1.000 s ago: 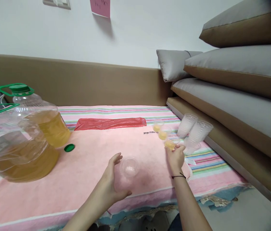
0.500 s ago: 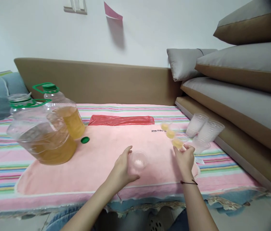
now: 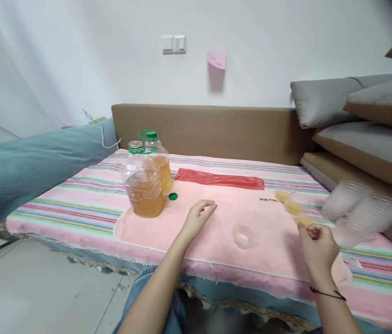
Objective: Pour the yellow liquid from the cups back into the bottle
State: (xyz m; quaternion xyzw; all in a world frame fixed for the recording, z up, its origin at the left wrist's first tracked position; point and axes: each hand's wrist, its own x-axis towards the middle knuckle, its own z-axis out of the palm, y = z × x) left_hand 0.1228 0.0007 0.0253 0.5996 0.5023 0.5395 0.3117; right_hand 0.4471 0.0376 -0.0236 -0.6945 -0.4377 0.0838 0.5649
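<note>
My left hand (image 3: pixel 200 217) is over the pink mat (image 3: pixel 216 250), its fingers loosely closed with nothing visible in them. To its right, a clear cup (image 3: pixel 242 236) stands on the mat. My right hand (image 3: pixel 321 246) is at the nearest cup of yellow liquid (image 3: pixel 303 221), thumb and fingers closed at its near side; the exact grip is partly hidden. Beyond it stand two more cups of yellow liquid, one in the middle (image 3: pixel 293 207) and one farthest back (image 3: pixel 282 195). At the left are an open bottle (image 3: pixel 145 197) and a capped bottle (image 3: pixel 164 171), both holding yellow liquid.
A green cap (image 3: pixel 173 196) lies beside the bottles. Behind the mat is a red plastic bag (image 3: pixel 220 179). Stacks of clear cups (image 3: pixel 373 220) lie at the right, near grey cushions (image 3: pixel 373 144). A brown board (image 3: pixel 202 132) runs along the wall.
The view has turned left and pulled back. My left hand has moved away from the clear cup toward the bottles, its fingers drawing together. My right hand stays by the nearest filled cup.
</note>
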